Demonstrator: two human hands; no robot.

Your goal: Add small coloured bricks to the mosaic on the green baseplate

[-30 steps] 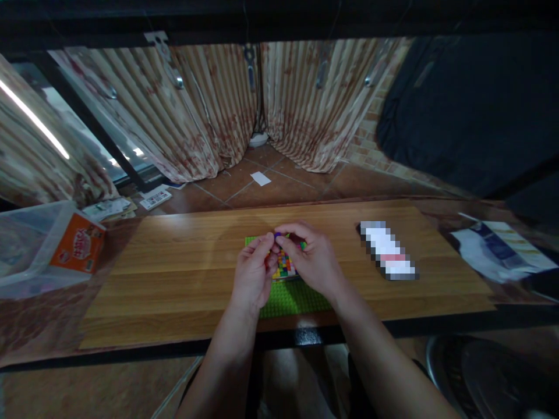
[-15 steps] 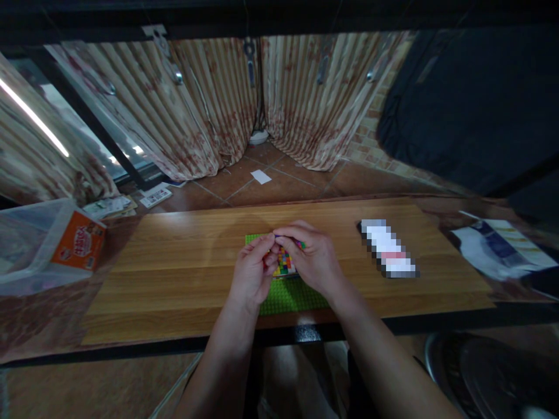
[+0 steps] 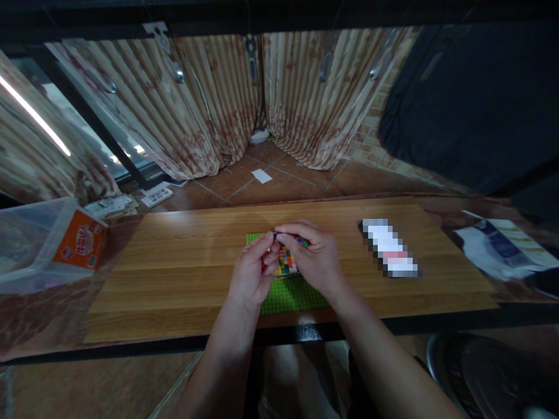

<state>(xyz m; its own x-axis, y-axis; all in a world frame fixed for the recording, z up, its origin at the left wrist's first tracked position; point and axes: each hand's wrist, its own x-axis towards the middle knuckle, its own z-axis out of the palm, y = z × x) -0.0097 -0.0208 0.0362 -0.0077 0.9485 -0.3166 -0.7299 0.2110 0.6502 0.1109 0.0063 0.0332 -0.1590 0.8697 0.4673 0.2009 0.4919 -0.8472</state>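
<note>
The thumb and fingertips of the left hand (image 3: pixel 251 267) and right hand (image 3: pixel 321 256) meet in a pinch on a small purple piece (image 3: pixel 276 235), mostly covered; which way it points cannot be told. Just toward 5 o'clock sits a patch of small bricks (image 3: pixel 288 262) in yellow, orange, red, white and green squares. Beneath is a bright green studded baseplate (image 3: pixel 292 298), its left edge running roughly 11 to 5 o'clock; the hands hide its long axis. At 3 o'clock, a blurred-out phone-like slab (image 3: pixel 391 247) lies on the wooden tabletop (image 3: pixel 174 262).
</note>
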